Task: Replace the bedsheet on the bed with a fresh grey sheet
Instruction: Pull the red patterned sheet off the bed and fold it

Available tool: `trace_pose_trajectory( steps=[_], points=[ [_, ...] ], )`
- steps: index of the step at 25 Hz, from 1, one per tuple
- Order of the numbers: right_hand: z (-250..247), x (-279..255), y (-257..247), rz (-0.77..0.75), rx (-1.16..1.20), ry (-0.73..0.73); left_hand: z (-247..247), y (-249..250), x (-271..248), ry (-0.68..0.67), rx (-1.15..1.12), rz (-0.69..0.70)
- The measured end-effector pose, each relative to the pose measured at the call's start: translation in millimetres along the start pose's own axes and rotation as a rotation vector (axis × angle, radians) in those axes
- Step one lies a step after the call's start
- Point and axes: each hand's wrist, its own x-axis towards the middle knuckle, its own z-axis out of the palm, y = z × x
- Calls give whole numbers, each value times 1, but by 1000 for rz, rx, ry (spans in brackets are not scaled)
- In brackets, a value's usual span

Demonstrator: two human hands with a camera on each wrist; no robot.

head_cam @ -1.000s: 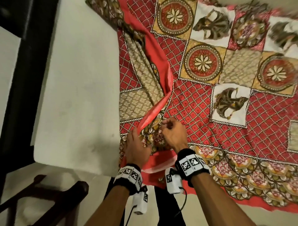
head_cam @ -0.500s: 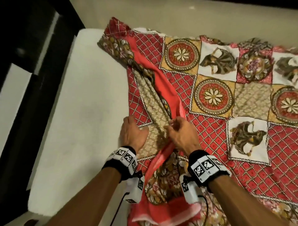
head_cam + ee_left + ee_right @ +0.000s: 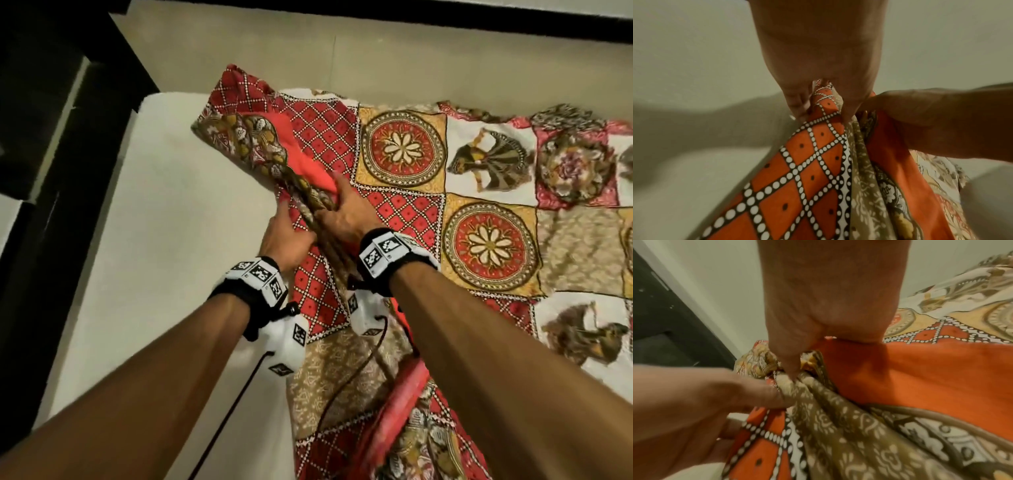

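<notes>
A red patterned bedsheet [image 3: 479, 178] covers the right part of a white mattress [image 3: 164, 240], whose left part lies bare. The sheet's left edge is folded over and bunched into a long ridge. My left hand [image 3: 286, 236] pinches the red diamond-print fabric of that ridge [image 3: 818, 146], as the left wrist view shows. My right hand [image 3: 342, 209] is right beside it. It grips the bunched brown and plain orange fabric [image 3: 838, 402], with the thumb pressed into the folds. No grey sheet is in view.
A dark frame or piece of furniture [image 3: 51, 137] runs along the mattress's left side. A pale surface [image 3: 308, 44] lies beyond the far edge. Thin cables [image 3: 239, 394] hang from both wrist cameras over the near part of the sheet.
Both hands have moved along the bunched fold from the near edge toward the far left corner, staying on the fabric. More of the far edge of the mattress shows now.
</notes>
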Motion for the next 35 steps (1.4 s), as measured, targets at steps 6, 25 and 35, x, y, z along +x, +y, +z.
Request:
trace_pose_trajectory(
  steps=[6, 25, 35],
  points=[
    [13, -67, 6, -73, 260, 246, 27, 24, -32, -228, -147, -44],
    [-34, -356, 214, 398, 350, 427, 215, 52, -279, -852, 331, 29],
    [-32, -355, 189, 150, 364, 177, 180, 56, -250, -260, -459, -317]
  ],
)
